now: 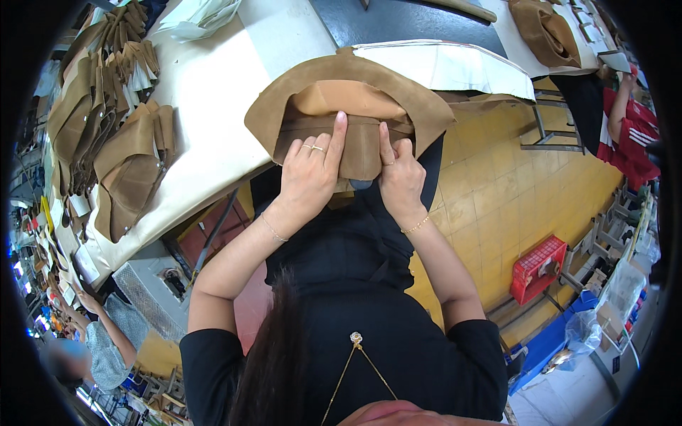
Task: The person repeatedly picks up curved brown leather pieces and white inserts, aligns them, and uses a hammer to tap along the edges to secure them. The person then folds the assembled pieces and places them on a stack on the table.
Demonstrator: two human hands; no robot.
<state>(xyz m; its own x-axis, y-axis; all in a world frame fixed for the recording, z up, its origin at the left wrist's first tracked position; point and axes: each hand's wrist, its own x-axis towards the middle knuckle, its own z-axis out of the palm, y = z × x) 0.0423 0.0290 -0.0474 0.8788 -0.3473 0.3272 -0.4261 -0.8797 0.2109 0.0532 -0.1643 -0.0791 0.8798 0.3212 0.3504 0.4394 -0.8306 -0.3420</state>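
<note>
A stitched brown suede piece (pixel 334 69), which looks like a shoe or boot upper, spreads over the table edge in front of me. It has a broad curved rim, a lighter tan lining (pixel 341 99) and a tongue-like flap (pixel 360 153) hanging in the middle. My left hand (pixel 311 167) is on the flap's left side, its index finger stretched along the inside and the other fingers curled on the suede. On the right side, my right hand (pixel 403 174) holds it likewise, index finger pointing up. Both thumbs are mostly hidden.
Stacks of brown suede pieces (pixel 135 163) lie on the pale table (pixel 206 128) at left. White sheeting (pixel 455 67) and a dark board (pixel 398 25) are beyond the piece. Another brown piece (pixel 543 32) lies far right. A red crate (pixel 538 270) is at right. Co-workers sit on both sides.
</note>
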